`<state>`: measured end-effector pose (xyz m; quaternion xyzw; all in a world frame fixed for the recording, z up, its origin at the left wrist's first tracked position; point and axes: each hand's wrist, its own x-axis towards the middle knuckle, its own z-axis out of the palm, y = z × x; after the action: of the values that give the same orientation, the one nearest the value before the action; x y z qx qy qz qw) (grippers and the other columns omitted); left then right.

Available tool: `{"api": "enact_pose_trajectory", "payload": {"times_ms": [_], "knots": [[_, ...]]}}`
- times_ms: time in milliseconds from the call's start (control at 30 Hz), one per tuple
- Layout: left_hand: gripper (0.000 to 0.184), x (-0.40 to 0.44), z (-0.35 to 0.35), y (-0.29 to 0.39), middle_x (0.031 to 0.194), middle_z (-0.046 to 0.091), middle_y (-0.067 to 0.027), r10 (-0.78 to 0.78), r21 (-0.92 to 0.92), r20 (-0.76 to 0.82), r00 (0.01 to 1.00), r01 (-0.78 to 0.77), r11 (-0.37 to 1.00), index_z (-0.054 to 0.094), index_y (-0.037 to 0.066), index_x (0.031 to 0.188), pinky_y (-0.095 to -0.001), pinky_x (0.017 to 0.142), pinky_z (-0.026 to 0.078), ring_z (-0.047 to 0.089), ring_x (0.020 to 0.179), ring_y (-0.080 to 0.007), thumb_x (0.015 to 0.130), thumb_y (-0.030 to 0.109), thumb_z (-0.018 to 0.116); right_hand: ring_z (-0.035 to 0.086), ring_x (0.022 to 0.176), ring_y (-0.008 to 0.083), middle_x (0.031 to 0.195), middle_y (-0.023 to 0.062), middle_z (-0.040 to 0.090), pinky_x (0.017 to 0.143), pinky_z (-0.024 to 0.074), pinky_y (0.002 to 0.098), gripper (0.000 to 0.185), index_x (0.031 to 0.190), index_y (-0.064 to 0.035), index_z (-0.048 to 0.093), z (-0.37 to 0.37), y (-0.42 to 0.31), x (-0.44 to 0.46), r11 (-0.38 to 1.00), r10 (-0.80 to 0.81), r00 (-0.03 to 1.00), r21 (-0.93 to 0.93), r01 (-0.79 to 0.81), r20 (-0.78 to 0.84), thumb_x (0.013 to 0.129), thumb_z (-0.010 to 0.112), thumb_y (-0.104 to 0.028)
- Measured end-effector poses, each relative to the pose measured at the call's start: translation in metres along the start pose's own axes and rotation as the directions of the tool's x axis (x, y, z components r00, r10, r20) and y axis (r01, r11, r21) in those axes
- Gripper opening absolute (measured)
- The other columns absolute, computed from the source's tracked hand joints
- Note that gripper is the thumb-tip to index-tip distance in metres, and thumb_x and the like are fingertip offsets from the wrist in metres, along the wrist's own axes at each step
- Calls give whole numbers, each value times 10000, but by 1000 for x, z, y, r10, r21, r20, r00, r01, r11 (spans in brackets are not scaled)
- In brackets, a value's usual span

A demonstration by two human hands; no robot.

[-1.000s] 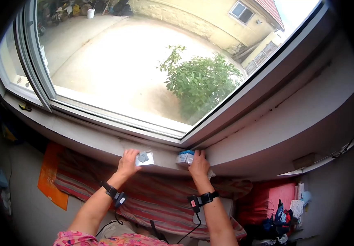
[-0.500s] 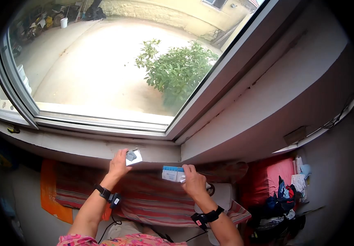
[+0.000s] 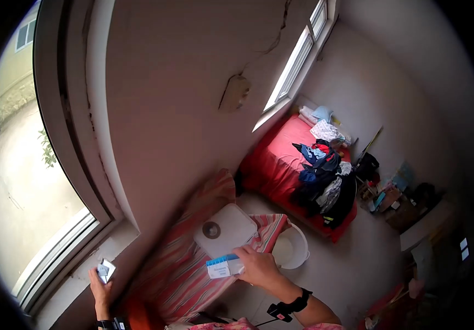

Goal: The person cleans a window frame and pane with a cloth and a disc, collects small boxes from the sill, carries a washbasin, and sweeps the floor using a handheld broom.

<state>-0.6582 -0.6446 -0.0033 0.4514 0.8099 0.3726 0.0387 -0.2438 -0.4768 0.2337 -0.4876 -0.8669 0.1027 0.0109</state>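
Observation:
At the lower left, by the window sill (image 3: 77, 275), my left hand (image 3: 100, 290) is closed on a small flat white object with a grey piece on its face (image 3: 105, 271); its kind is not clear. My right hand (image 3: 260, 268) grips a small blue-and-white box (image 3: 223, 267) by its right end, above the striped cloth (image 3: 179, 289). Print shows on the box's white side but is too small to read. Just beyond the box lies a white lid-like board (image 3: 234, 223), bearing a round metallic item (image 3: 211, 230).
A white bucket (image 3: 301, 245) stands on the floor right of the striped cloth. Farther off is a red-covered bed (image 3: 283, 146) with a heap of clothes (image 3: 325, 176). Assorted belongings (image 3: 396, 201) are piled at the right. A window frame (image 3: 64, 110) runs along the left.
My view has swung right, from the window and yard towards the bed and room. Both hands still hold their items; the left now appears nearer the lower left edge.

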Motion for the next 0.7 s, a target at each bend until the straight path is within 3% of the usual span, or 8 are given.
{"api": "enact_pose_trajectory", "payload": {"times_ms": [133,233,267,300,333,600,700], "knots": [[597,1,21,28,955,435,-158,40,-24,64,997,-38,999,402,20,1046,-395,752,405,465,885,-366,537,66,709,571,852,294,999,64,534,666,473,418,532,1080,-160,472,-16,49,-32,980,198,973,25,-196,-122,607,699,-248],[569,5,43,56,919,461,-145,144,-154,47,989,-135,979,425,13,1023,-345,754,402,490,856,-314,552,109,729,570,843,295,979,79,537,660,470,415,515,1061,-151,475,-27,87,-55,943,334,922,58,-329,-196,605,695,-246],[353,14,12,128,977,572,-173,307,115,207,929,-335,935,500,-78,1057,-379,782,420,529,853,-246,840,200,517,569,841,295,976,84,537,659,468,412,514,1057,-146,475,-24,101,-63,927,375,903,63,-370,-209,603,694,-247],[365,15,24,145,967,572,-164,257,-212,170,951,-219,952,505,-71,1053,-368,766,426,526,846,-236,801,185,565,569,841,295,976,84,537,659,468,412,514,1057,-146,475,-18,117,-70,903,429,875,80,-422,-223,603,694,-247],[385,15,36,162,956,573,-155,205,-523,133,970,-108,846,509,-65,1049,-357,750,433,524,839,-225,762,171,612,568,836,296,967,87,537,658,467,410,515,1058,-142,473,-13,134,-78,887,461,856,92,-453,-235,604,692,-247],[410,7,122,246,919,566,-128,237,-369,157,959,-165,915,518,-51,1031,-324,721,437,516,817,-198,729,188,658,562,855,279,977,82,521,683,460,402,500,1033,-140,474,46,262,-156,651,759,634,182,-737,-150,598,698,-244],[399,0,140,305,894,559,-111,315,-339,263,912,-218,915,524,-45,1019,-305,704,435,510,801,-182,724,182,668,565,859,280,980,75,521,689,460,406,512,1029,-144,475,89,311,-198,559,829,536,241,-793,-159,585,709,-245]]}}
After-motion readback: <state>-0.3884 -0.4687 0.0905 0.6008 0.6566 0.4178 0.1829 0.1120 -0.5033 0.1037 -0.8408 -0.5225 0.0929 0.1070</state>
